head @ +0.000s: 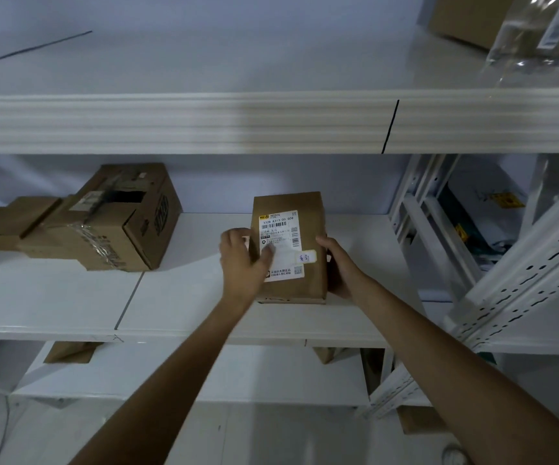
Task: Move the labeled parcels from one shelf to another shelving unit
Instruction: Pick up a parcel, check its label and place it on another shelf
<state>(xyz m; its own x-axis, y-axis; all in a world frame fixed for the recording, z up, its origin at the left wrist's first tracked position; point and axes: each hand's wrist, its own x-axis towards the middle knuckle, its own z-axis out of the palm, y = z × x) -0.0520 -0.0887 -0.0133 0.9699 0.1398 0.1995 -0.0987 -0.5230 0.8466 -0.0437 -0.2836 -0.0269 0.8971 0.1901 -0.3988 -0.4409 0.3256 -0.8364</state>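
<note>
both hands clasp one labeled parcel (290, 250) — left hand (243, 260) on its left edge, thumb across the label; right hand (338, 268) cupping its right side. parcel rests on the middle shelf (70, 297), cardboard boxes (103, 219) well left.

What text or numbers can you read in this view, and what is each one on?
"3328 A313-00 008": white shipping label on the brown parcel held by the left hand and right hand.
Rest of that label, including its handwritten sticker: too small to read.
Print on the cardboard box at left: blurred.
Yellow stickers at right: unreadable.
</note>
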